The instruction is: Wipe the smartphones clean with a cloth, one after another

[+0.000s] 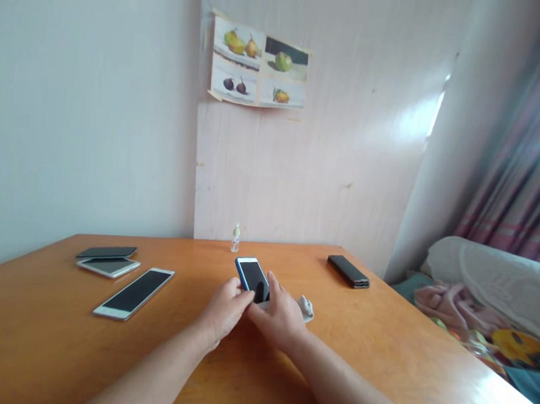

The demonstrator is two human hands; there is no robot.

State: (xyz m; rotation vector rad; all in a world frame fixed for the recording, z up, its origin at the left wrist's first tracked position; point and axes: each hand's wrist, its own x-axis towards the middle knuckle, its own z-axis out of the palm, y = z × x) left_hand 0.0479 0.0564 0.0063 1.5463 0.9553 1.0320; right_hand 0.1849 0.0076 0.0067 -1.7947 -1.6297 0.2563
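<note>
A smartphone (252, 276) with a white front, dark screen and blue case edge is tilted up over the middle of the table. My left hand (224, 307) grips its lower left side, with the thumb at the bottom corner. On the other side, my right hand (283, 316) holds the lower right edge, fingers bent around it. A pale grey cloth (307, 308) sticks out beside my right hand, mostly hidden behind it; whether the hand touches it I cannot tell. Beyond the phone stands a small clear spray bottle (235, 239).
On the wooden table (50, 347), a large white-framed device (134, 293) lies to the left. Behind it, a dark flat device (108, 252) overlaps a white one (109, 267). A black folded case (348, 271) rests at the right. Bedding (447, 304) lies beyond the right edge.
</note>
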